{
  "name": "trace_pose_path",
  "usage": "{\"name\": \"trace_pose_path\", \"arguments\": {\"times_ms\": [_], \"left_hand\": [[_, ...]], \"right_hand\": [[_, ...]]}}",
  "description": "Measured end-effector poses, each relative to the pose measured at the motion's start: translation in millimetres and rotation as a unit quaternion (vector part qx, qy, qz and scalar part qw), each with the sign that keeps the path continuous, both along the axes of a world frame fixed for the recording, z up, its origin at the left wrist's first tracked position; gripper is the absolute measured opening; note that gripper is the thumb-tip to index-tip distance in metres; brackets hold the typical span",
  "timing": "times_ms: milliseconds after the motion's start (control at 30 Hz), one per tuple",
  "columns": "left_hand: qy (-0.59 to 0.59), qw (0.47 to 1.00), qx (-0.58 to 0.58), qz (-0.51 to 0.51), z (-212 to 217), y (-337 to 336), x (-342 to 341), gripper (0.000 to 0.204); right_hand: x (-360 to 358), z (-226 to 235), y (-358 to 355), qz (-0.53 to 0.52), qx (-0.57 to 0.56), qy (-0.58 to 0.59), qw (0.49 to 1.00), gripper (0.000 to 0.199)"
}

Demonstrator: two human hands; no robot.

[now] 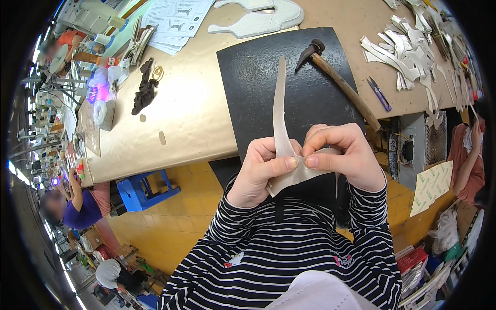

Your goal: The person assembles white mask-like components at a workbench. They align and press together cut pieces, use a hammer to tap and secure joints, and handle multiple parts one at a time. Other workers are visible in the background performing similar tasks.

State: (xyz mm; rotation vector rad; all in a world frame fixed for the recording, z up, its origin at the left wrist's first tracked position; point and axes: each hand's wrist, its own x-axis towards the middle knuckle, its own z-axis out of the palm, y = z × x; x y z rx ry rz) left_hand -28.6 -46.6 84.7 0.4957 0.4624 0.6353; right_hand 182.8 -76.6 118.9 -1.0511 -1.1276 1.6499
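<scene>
Pinching a pale curved leather strip point(281, 124) between thumbs and fingertips, the person holds it up in front of the chest, above the near edge of the workbench point(191, 108). The left hand point(257, 173) grips the strip's lower bend with the thumb laid across it; the right hand point(343, 155) presses its thumb and forefinger together on the same bend, so the two thumbs nearly touch. The strip's long narrow end stands upright and tapers to a point over a black rubber mat point(289, 82), while its wider end hangs below the left hand.

On the mat, beyond the strip's tip, lies a hammer point(338, 82) with a dark head and a wooden handle that runs out past the mat's right edge. Just beside the handle, further right, rest small purple-handled snips point(380, 94). A heap of pale cut leather pieces point(408, 49) covers the bench's far right. At the far edge sit two large pale shaped pieces point(263, 18) and a stack of printed sheets point(178, 20). A dark crumpled cloth point(144, 88) lies well to the left of the mat.

Striped sleeves point(289, 243) fill the lower view and hide the floor right under the hands. A blue plastic stool point(144, 188) stands on the yellow floor under the bench's left side. Other people sit at the left and right edges, apart from the hands.
</scene>
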Motion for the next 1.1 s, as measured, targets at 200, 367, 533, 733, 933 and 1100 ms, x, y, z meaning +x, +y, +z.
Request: {"name": "trace_pose_path", "arguments": {"times_ms": [200, 367, 533, 733, 933, 1100], "left_hand": [[0.01, 1.0, 0.009, 0.007, 1.4, -1.8, 1.0, 0.022], [0.004, 1.0, 0.011, 0.01, 1.4, -2.3, 3.4, 0.022], [0.011, 1.0, 0.006, 0.016, 1.9, -4.0, 4.5, 0.023], [0.043, 0.999, 0.011, 0.023, 0.6, -5.5, 4.2, 0.022], [0.071, 0.997, 0.019, 0.03, -0.1, -4.9, 3.6, 0.022], [0.084, 0.996, 0.021, 0.035, -1.4, -3.0, 5.5, 0.022]], "right_hand": [[0.4, -0.8, 0.0, -0.001, 0.008, 0.011, 1.0, 0.016], [1.1, -2.5, -0.4, -0.001, 0.011, 0.015, 1.0, 0.016], [1.7, -2.2, -1.0, -0.002, -0.001, 0.02, 1.0, 0.016], [2.1, -0.4, -0.6, -0.001, -0.027, 0.02, 0.999, 0.015], [1.3, -3.2, -0.4, -0.015, -0.045, 0.027, 0.999, 0.014], [2.7, -5.4, 0.6, -0.013, -0.056, 0.011, 0.998, 0.014]]}}
